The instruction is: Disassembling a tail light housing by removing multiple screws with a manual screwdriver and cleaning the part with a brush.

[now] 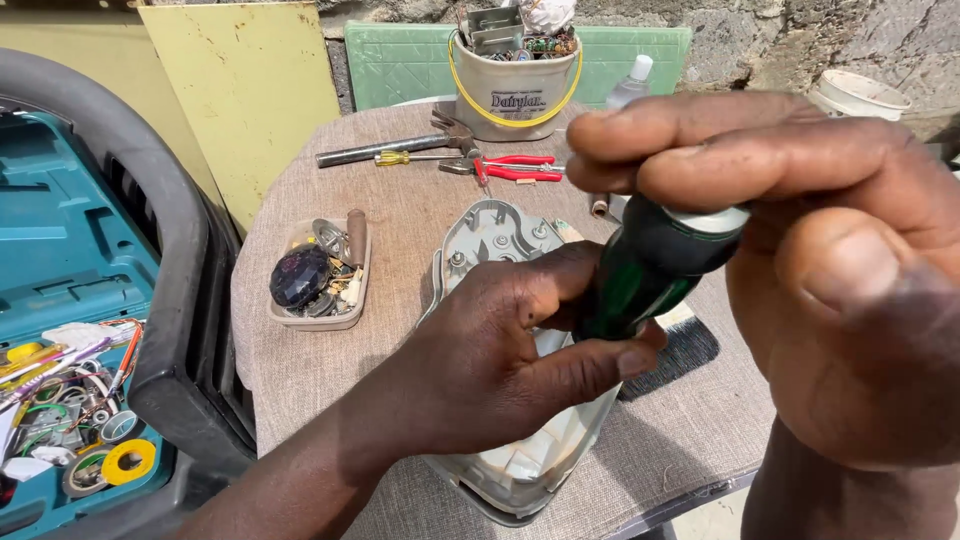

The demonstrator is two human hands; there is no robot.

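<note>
A round table (330, 370) covered in brownish woven cloth fills the middle. At ten o'clock on it sits a shallow tray (322, 318) of small parts, a dark faceted knob (299, 276) among them. Toward twelve o'clock stands a beige bucket (514, 92) with a yellow handle, full of odds and ends. Just before it lie red-handled pliers (512, 169), a yellow-handled screwdriver (400, 158) and a steel pipe (372, 151). At nine o'clock, off the table, lies an open teal tool case (60, 250) holding tape rolls (128, 461) and wires.
</note>
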